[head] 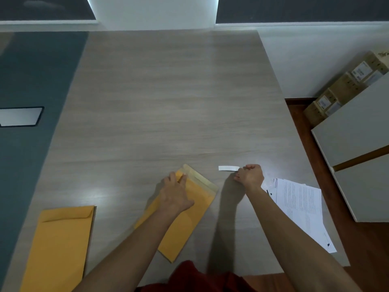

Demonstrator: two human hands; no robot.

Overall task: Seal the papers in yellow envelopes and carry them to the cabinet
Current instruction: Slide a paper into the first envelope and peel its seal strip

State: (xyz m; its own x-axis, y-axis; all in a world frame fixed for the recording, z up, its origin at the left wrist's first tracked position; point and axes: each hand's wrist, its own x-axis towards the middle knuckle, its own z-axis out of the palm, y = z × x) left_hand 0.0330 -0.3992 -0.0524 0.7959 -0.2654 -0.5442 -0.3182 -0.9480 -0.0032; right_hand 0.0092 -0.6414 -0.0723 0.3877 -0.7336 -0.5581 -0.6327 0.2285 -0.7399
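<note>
A yellow envelope (185, 218) lies slanted on the wooden table (168, 102), its flap open at the far end. My left hand (175, 193) rests flat on its upper part, fingers straight. My right hand (250, 175) pinches one end of a white strip (228, 168), which sticks out to the left above the table. A second yellow envelope (61, 245) lies at the near left with its flap folded down. A loose stack of printed papers (301, 205) lies at the right, beside my right forearm.
A white cabinet (357, 148) stands to the right of the table, over a dark wooden floor. Cardboard boxes (345, 87) line the wall behind it. A dark-framed white panel (21, 115) sits in the grey-blue surface on the left.
</note>
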